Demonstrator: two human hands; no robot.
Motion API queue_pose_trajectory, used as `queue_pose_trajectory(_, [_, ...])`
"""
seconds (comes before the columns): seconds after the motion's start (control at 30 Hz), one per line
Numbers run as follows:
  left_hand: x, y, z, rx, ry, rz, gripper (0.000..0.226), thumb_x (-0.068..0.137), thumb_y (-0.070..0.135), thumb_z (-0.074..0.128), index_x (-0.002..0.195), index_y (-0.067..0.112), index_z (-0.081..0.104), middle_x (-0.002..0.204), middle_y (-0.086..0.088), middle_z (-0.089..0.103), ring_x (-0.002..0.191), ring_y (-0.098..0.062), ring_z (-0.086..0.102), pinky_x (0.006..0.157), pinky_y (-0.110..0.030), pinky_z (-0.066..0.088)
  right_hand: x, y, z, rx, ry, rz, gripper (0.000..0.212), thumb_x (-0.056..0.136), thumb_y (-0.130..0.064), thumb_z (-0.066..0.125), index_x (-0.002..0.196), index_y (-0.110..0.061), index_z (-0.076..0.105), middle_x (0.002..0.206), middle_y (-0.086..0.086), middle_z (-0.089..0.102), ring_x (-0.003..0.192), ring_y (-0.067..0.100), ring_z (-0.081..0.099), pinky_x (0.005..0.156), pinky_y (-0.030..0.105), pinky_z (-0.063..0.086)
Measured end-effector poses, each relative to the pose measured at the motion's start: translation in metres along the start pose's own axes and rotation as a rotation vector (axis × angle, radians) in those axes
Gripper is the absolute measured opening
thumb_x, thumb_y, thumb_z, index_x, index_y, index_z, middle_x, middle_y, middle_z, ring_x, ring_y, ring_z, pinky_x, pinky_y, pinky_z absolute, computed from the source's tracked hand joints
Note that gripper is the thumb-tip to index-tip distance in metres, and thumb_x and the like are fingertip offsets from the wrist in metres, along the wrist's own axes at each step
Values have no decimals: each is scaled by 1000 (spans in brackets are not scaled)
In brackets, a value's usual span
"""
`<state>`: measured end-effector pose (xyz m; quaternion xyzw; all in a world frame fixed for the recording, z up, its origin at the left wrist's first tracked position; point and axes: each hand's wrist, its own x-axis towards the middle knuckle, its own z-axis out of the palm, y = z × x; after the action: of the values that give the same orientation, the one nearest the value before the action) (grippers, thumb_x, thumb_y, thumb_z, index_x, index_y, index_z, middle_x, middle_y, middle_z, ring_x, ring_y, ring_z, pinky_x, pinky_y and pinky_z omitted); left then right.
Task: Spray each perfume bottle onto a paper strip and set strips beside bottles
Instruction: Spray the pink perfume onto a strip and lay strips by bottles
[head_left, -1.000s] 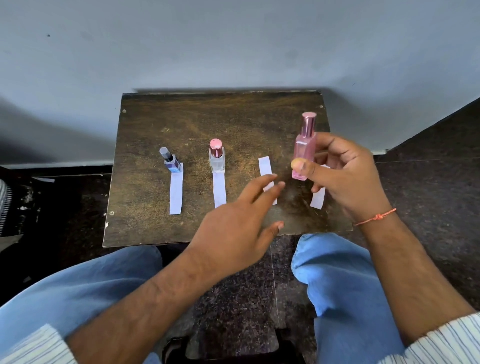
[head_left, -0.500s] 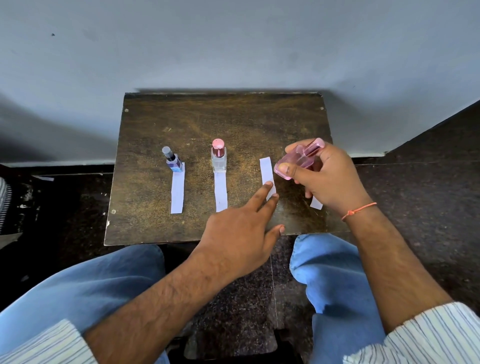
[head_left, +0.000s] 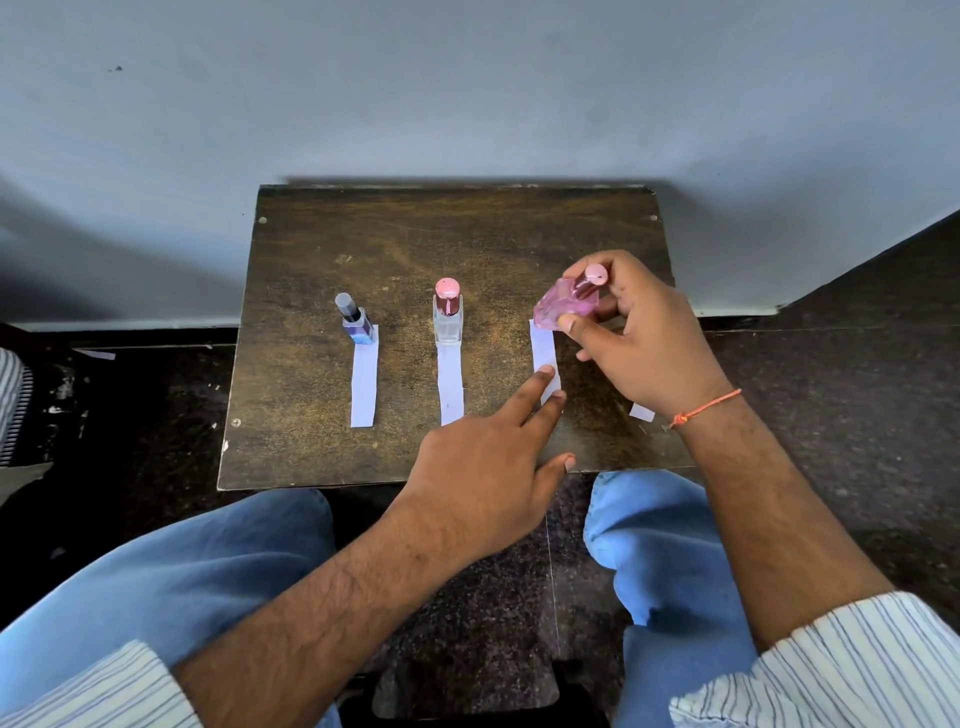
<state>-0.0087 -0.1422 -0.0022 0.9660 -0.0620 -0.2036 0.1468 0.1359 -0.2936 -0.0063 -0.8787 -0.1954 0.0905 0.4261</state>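
Observation:
My right hand (head_left: 644, 338) holds a pink perfume bottle (head_left: 566, 304), tilted, low over the far end of the third paper strip (head_left: 543, 348). Two fingertips of my left hand (head_left: 488, 467) press on the near end of that strip. A blue bottle with a grey cap (head_left: 355, 319) stands at the head of the first strip (head_left: 364, 382). A clear bottle with a pink cap (head_left: 448, 314) stands at the head of the second strip (head_left: 450, 387). A fourth strip (head_left: 642, 413) shows only its near end from under my right wrist.
The small dark wooden table (head_left: 311, 441) stands against a grey wall (head_left: 467, 93). My knees in blue jeans (head_left: 654, 540) are just below its near edge. Dark speckled floor (head_left: 831, 415) lies on both sides.
My right hand lowered the pink bottle from upright in the air, tilted it and moved it left over the third strip. My left hand reached forward and set its fingertips on that strip.

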Motion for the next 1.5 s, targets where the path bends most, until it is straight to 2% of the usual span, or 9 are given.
queue_pose_trajectory(0.1, [1, -1, 0, -4, -1, 2, 71, 108, 66, 19, 170, 36, 2, 175, 23, -22, 126, -25, 66, 82, -46, 60, 2, -1, 3, -29, -18, -3, 36, 98, -15, 76, 128, -27, 63, 102, -4, 78, 69, 12, 78, 80, 47, 67])
queue_pose_trajectory(0.4, [1, -2, 0, -15, -2, 11, 71, 108, 67, 19, 170, 37, 3, 175, 23, -22, 130, -24, 64, 85, -48, 61, 3, -8, 4, -77, -34, -11, 43, 98, -15, 75, 138, -24, 63, 103, -5, 76, 81, 12, 77, 88, 48, 65])
queue_pose_trajectory(0.67, [1, -4, 1, -20, 7, 17, 71, 108, 67, 20, 170, 37, 4, 175, 24, -22, 130, -24, 64, 85, -48, 61, 1, -12, 5, -122, -67, -15, 44, 99, -15, 75, 140, -23, 62, 102, -8, 75, 83, 3, 73, 90, 40, 63])
queue_pose_trajectory(0.87, [0, -3, 2, -14, 0, 5, 71, 108, 67, 20, 170, 38, 3, 174, 25, -23, 124, -24, 66, 80, -45, 58, 2, -10, 6, -111, -62, -22, 44, 98, -13, 75, 140, -23, 63, 101, -11, 74, 81, -1, 72, 89, 35, 62])
queue_pose_trajectory(1.07, [0, -3, 3, -15, -7, 7, 71, 108, 68, 19, 170, 38, 2, 174, 25, -24, 124, -24, 66, 80, -46, 59, 1, -8, 5, -110, -71, -22, 45, 98, -12, 75, 140, -22, 63, 103, -4, 76, 84, 9, 75, 90, 37, 62])
queue_pose_trajectory(1.2, [1, -4, 3, -20, 3, 10, 71, 107, 68, 20, 170, 38, 3, 174, 25, -24, 125, -24, 66, 83, -47, 61, 0, -6, 6, -113, -77, -28, 45, 98, -12, 76, 140, -24, 63, 104, -6, 75, 85, 8, 74, 89, 36, 61])
queue_pose_trajectory(1.27, [1, -4, 3, -23, 5, 12, 71, 107, 68, 19, 170, 38, 3, 174, 25, -23, 126, -24, 65, 84, -48, 62, 0, -5, 6, -114, -83, -32, 48, 96, -11, 76, 140, -26, 62, 108, -8, 74, 86, 9, 73, 87, 31, 60])
queue_pose_trajectory(1.43, [-1, -4, 1, -23, 44, 11, 70, 108, 66, 23, 169, 34, 12, 178, 19, -15, 125, -23, 67, 83, -47, 63, 1, 0, 1, -79, -92, -54, 65, 90, -6, 80, 146, -29, 58, 126, -16, 65, 89, 8, 70, 76, 5, 47])
queue_pose_trajectory(1.5, [-1, -5, 1, -27, 71, 5, 69, 108, 65, 25, 168, 33, 17, 178, 18, -10, 121, -22, 69, 82, -47, 64, 1, 3, -2, -82, -76, -60, 67, 88, -8, 84, 145, -31, 58, 128, -13, 62, 88, 11, 67, 75, 8, 49])
